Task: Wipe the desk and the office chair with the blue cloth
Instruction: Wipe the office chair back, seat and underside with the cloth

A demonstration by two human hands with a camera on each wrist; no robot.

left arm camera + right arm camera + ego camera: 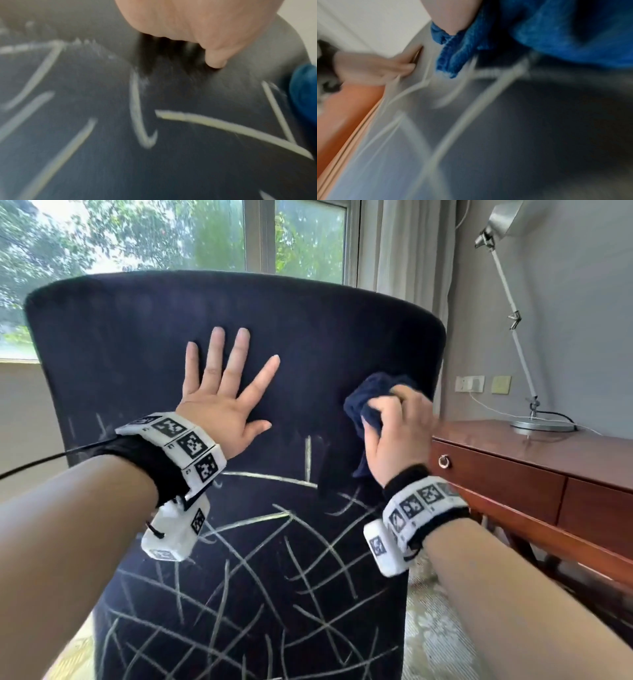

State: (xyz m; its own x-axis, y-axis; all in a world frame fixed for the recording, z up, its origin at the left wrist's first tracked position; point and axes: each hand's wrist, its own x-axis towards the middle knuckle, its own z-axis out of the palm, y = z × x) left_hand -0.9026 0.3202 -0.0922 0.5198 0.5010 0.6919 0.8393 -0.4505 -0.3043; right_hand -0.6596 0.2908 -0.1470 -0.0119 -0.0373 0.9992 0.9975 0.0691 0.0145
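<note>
A dark navy chair back (137,337) fills the head view, its lower half crossed by pale chalk-like lines (260,556). My left hand (226,392) lies flat on the upper back with its fingers spread. To its right my right hand (397,433) grips the bunched blue cloth (370,402) against the fabric near the chair's right edge. The blurred right wrist view shows the blue cloth (556,33) under my fingers and pale lines (471,108) below it. In the left wrist view my left hand (188,27) rests on the marked chair fabric (171,169), and the cloth (305,88) shows at the right edge.
A reddish wooden desk (534,446) with drawers stands to the right of the chair, close to my right forearm. A silver desk lamp (513,316) stands on it. A window (171,234) and curtain (404,244) lie behind the chair. Patterned carpet (431,628) covers the floor.
</note>
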